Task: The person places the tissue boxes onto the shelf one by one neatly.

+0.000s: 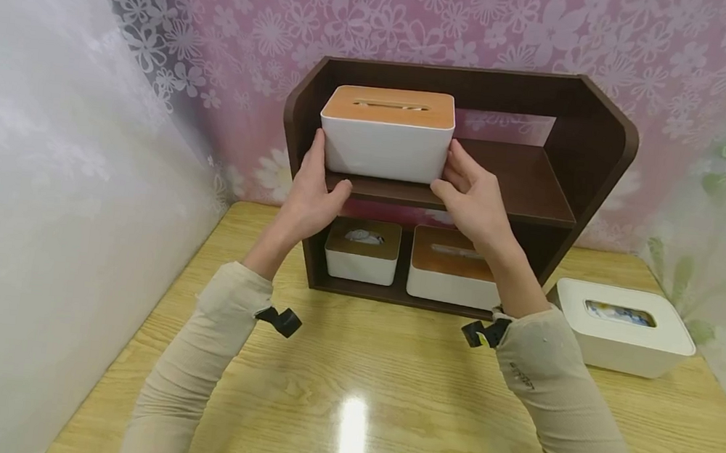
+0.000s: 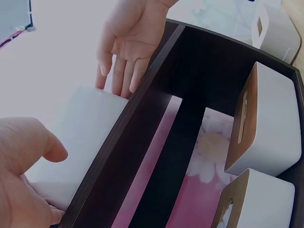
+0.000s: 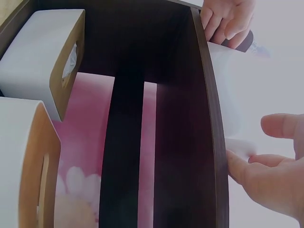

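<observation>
A white tissue box with a wooden slotted lid sits at the left of the upper shelf of a dark brown rack. My left hand touches the box's left side, fingers extended and thumb held apart. Against the opposite side rest the fingers of my right hand, its thumb near the lower front corner. In the left wrist view the white box lies between both hands, washed out by glare. The right wrist view shows the right hand with fairly straight fingers at the shelf edge.
On the lower shelf stand a small wood-lidded tissue box and a longer one. To the rack's right, an all-white tissue box rests on the wooden table. A floral cloth hangs behind.
</observation>
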The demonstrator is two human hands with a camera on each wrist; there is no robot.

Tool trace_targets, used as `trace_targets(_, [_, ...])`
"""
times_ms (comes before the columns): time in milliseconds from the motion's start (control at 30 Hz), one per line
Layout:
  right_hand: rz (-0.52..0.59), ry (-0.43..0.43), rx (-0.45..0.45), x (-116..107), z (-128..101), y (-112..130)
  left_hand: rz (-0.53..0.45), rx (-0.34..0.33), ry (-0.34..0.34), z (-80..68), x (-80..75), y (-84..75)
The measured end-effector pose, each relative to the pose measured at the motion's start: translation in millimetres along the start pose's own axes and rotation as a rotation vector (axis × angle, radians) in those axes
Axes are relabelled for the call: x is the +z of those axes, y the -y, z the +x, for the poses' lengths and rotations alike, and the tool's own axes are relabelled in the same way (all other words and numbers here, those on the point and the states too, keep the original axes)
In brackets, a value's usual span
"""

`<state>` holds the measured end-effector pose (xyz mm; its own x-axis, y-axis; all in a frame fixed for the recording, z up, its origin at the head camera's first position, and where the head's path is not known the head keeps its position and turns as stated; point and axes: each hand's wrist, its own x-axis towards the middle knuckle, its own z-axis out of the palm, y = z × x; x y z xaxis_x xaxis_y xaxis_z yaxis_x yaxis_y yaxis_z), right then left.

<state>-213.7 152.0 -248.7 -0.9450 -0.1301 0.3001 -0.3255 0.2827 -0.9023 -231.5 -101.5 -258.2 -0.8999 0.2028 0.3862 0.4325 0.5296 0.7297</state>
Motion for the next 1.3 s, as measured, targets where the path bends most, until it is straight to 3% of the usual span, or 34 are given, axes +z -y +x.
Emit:
trace_targets(167, [0.027,-0.014,-0.016,0.4,-13.3,-6.8,-0.026,0.021,-0.003,-12.2,2.6,1.0])
trace_targets(433, [0.105,0.018,-0.136,4.7,-45.5,-9.5,-0.201,0.085,-0.044,-41.1,6.3,-0.1])
trace_targets(667, [0.108,0.034,-0.168,0.7,-72.9,-18.0,-0.308,0.126,-0.043,-65.1,15.1,-2.2])
trace_targets(867, [0.112,0.032,-0.164,-3.9,-90.9,-35.1,-0.350,0.103,-0.040,-80.7,24.7,-2.4])
trace_targets(1300, [0.117,-0.027,-0.149,-16.1,-110.0,-66.0,-0.459,0.027,-0.088,-93.0,45.8,12.7])
